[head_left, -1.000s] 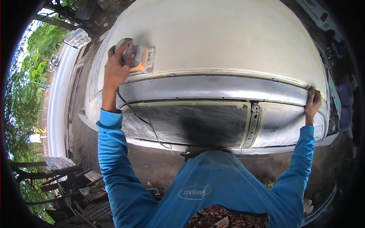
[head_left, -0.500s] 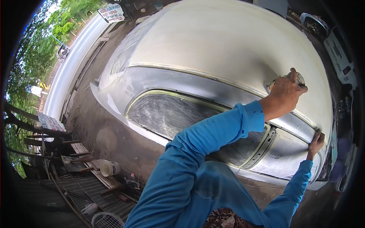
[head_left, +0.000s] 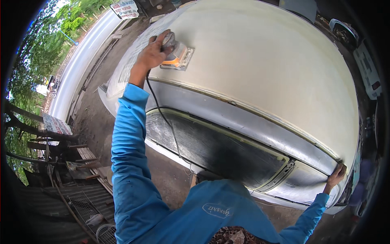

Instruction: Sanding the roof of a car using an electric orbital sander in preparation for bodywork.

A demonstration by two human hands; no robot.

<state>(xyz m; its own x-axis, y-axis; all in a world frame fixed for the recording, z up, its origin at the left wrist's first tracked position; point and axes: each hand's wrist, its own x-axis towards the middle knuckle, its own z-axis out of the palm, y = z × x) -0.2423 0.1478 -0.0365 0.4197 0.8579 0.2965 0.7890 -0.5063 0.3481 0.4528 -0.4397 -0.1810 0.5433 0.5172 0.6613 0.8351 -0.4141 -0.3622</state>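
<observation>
My left hand [head_left: 151, 55] is closed around a grey and orange power sander [head_left: 175, 56], whose flat square pad rests on the pale cream car roof [head_left: 264, 61]. The sander sits near the roof's far left part, beside the sheeted windshield area. A black cord [head_left: 172, 132] hangs from it, down across the side window [head_left: 199, 136], which is covered in film with tape round its rim. Over on the right, my right hand [head_left: 336, 175] grips the roof's edge at the end of the long side channel [head_left: 231, 101].
A road [head_left: 81, 65] runs along the left, with a signboard [head_left: 125, 9] beside it. Planks [head_left: 91, 156], corrugated sheets and a wire rack [head_left: 83, 205] lie at lower left. A white vehicle [head_left: 367, 69] stands at the right.
My left hand has carried the sander from the roof's right side across to its left end. The cord now shows. My right hand stays at the roof's edge.
</observation>
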